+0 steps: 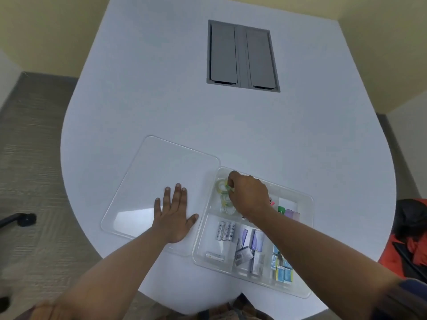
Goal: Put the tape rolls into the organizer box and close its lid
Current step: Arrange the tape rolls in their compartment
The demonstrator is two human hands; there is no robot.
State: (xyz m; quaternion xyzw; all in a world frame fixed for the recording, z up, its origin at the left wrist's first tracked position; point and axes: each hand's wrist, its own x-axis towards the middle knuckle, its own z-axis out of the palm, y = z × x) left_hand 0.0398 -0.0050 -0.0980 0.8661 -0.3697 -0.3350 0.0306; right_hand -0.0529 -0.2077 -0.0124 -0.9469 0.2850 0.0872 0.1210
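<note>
A clear organizer box (307,202) lies open on the white table, its clear lid (147,172) flat to the left of it. In the box's far left compartment sit tape rolls with green and yellow edges. My right hand (248,195) is inside that compartment, fingers pinched on the farthest tape roll (221,185). Two more tape rolls (227,205) lie just behind it toward me, partly under my hand. My left hand (174,213) rests flat on the lid, fingers spread.
Other box compartments hold batteries (226,231), small purple and grey packets (250,243), blue packets (283,271) and coloured items (288,212). A grey cable hatch (241,56) is set in the table farther back. A red and black bag (411,239) sits at right.
</note>
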